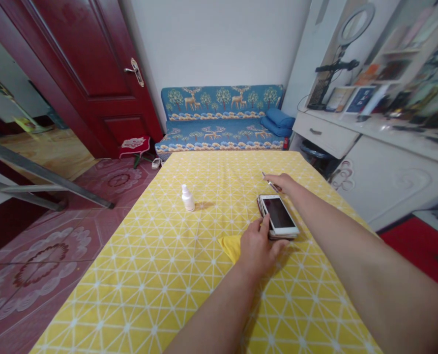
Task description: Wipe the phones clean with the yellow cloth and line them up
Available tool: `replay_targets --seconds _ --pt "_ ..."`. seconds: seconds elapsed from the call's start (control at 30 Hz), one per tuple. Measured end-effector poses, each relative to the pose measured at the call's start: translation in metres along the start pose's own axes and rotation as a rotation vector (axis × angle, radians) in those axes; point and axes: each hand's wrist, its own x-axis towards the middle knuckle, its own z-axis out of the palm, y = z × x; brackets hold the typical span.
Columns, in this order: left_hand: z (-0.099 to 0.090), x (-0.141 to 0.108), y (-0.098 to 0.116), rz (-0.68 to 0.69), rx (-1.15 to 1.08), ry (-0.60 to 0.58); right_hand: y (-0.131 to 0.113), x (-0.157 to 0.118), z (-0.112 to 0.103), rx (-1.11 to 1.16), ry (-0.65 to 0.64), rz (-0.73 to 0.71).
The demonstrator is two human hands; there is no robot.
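Note:
A white phone lies screen up on a dark case or a second flat item on the yellow patterned tablecloth. My left hand rests at its near left edge, fingers apart, next to a bunched yellow cloth. Beyond the phone, my right hand has its fingers closed around a thin, slim object, perhaps a phone seen edge-on. A small white bottle stands upright to the left.
A blue patterned sofa is past the far table edge. White drawers stand at the right, with a ring light and bottles on top. At the left are a metal frame, a red stool and a red door.

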Motion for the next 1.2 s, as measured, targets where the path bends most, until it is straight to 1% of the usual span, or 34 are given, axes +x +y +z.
replay_targets --seconds 0.1,0.17,0.23,0.3,0.33,0.43,0.53,0.63,0.73,0.8,0.9,0.97,1.03,1.07,1.2 --pt "0.000 0.002 0.002 -0.029 0.020 0.010 0.013 -0.015 -0.023 0.065 -0.009 0.017" --pt "0.000 0.004 0.002 -0.045 0.038 0.012 0.023 -0.034 -0.035 0.082 -0.013 0.012" --pt "0.001 0.005 0.001 -0.047 0.053 0.017 0.033 -0.058 -0.042 0.057 -0.026 -0.018" --pt "0.001 0.006 0.001 -0.043 0.061 0.023 0.042 -0.085 -0.044 -0.068 -0.068 -0.120" --pt "0.001 0.006 0.001 -0.043 0.063 0.029 0.045 -0.098 -0.043 -0.128 -0.067 -0.148" --pt "0.000 0.004 0.001 -0.044 0.058 0.050 0.047 -0.129 -0.036 -0.254 -0.021 -0.154" --pt "0.000 0.003 0.001 -0.039 0.031 0.056 0.039 -0.145 -0.028 -0.345 0.029 -0.126" --pt "0.000 0.002 -0.001 -0.031 -0.017 0.054 0.029 -0.152 -0.021 -0.405 0.082 -0.098" --pt "0.000 0.002 -0.002 -0.021 -0.086 0.074 0.026 -0.153 -0.016 -0.434 0.116 -0.087" --pt "-0.001 0.003 -0.002 -0.030 -0.137 0.092 0.030 -0.151 -0.014 -0.414 0.133 -0.079" --pt "-0.004 0.003 -0.001 -0.058 -0.224 0.112 0.042 -0.145 -0.013 -0.317 0.159 -0.043" --pt "-0.006 0.004 -0.001 -0.089 -0.304 0.121 0.051 -0.139 -0.010 -0.230 0.138 -0.013" --pt "-0.006 0.007 -0.001 -0.169 -0.414 0.123 0.057 -0.134 -0.006 -0.134 0.081 -0.002" --pt "-0.006 0.010 -0.001 -0.236 -0.478 0.122 0.059 -0.132 -0.004 -0.086 0.053 -0.005" --pt "-0.006 0.030 -0.003 -0.607 -0.708 0.082 0.058 -0.127 0.002 0.043 -0.012 -0.040"
